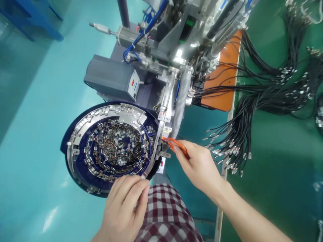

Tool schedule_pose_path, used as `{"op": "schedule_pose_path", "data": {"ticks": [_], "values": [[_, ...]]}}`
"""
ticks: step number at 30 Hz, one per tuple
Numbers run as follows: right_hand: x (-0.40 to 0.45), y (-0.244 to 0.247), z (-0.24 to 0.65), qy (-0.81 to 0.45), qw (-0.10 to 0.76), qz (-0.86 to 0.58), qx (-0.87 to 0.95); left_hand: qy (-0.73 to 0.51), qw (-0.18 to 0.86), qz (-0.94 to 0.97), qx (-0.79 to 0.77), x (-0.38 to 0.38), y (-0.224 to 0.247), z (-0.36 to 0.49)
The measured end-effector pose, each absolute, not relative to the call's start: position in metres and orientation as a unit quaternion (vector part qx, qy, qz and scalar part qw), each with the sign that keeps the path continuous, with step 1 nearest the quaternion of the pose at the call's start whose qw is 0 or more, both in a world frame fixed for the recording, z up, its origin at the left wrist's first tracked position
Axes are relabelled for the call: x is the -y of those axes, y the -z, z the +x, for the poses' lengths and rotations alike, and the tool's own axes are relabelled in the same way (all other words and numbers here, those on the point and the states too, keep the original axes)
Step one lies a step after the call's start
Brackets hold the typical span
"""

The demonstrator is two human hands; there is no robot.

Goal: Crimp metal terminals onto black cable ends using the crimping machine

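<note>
My right hand (200, 163) is closed around a slim orange-handled tool (180, 145). Whether it is small pliers or tweezers I cannot tell. Its tip touches or nearly touches the narrow metal feed track (158, 137) beside the bowl, close to a small red light. At the bowl's near edge is my left hand (126, 205), its fingers bent and pressed together, the thumb tucked against them. What lies under those fingertips is hidden. The round dark blue feeder bowl (82, 151) holds a heap of small shiny metal terminals (121, 143), with more lined up along its spiral ledges.
Behind the track stands a metal machine (174, 50) with a grey ribbed hose (183, 97). A grey control box (111, 75) sits behind the bowl. Bundles of black cables (248, 111) with metal ends hang over the green table's edge (219, 215) at right. An orange board (222, 90) adjoins it.
</note>
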State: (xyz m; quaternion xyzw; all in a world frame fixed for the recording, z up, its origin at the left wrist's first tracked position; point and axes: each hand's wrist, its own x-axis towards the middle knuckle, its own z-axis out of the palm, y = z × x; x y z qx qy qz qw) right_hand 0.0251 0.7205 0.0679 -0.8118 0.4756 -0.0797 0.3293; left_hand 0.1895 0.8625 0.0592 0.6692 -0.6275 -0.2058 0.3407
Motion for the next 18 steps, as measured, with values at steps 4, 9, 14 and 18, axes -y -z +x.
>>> {"op": "schedule_pose_path", "data": {"ticks": [4,9,14,18], "values": [[-0.715,-0.067,0.027,0.095,0.327,-0.808,-0.482,0.145,0.322,0.680,0.643,-0.842,-0.065,0.211],[-0.712,-0.068,0.026,0.093,0.331,-0.808,-0.478,0.008,0.240,0.763,0.600,-0.793,-0.067,0.272],[-0.708,-0.066,0.027,0.098,0.327,-0.806,-0.483,0.044,0.080,0.873,0.480,-0.756,-0.052,0.326],[-0.705,-0.067,0.026,0.115,0.342,-0.797,-0.485,0.167,0.057,0.887,0.426,-0.747,-0.040,0.340]]}}
